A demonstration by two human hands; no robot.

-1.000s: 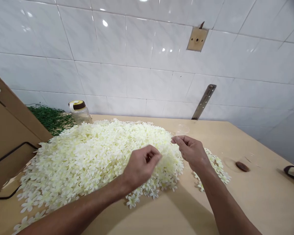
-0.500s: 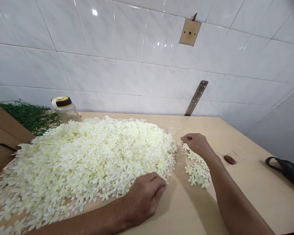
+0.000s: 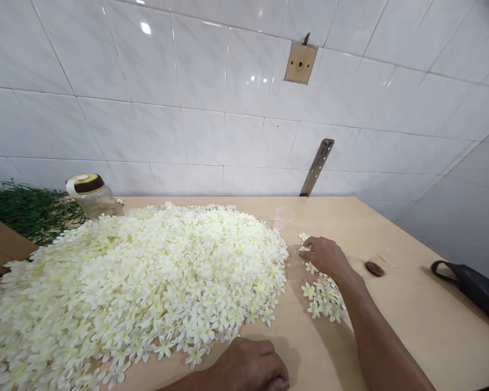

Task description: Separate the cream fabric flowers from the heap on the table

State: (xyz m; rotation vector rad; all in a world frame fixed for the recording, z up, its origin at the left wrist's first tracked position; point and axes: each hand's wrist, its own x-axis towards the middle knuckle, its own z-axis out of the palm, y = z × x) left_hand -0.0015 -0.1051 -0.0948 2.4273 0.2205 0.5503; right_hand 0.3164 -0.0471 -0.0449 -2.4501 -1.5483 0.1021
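A wide heap of white artificial flowers [image 3: 179, 266] with pale yellow centres covers the left and middle of the table. My left hand [image 3: 250, 366] is curled closed just in front of the heap, low in the view. What it holds, if anything, is hidden under the fingers. To the right of the heap, my right hand [image 3: 326, 255] reaches forward, thumb and fingers pinched at a small white flower [image 3: 305, 247]. Just nearer to me, a small separate group of the same flowers [image 3: 324, 297] lies flat on the wood, partly beside my right forearm.
A clear bottle [image 3: 95, 198] with a brown and yellow lid stands behind the heap. Green stems [image 3: 28, 212] and a cardboard box [image 3: 4, 244] are at the left. A brown oval piece [image 3: 374, 269] and a black strapped pouch [image 3: 476, 288] lie right. Tiled wall [image 3: 204, 136] behind.
My left hand has drawn back toward me, away from the heap. My right hand has come slightly nearer, and small flowers now show at and beyond its fingertips. The view has shifted a little.
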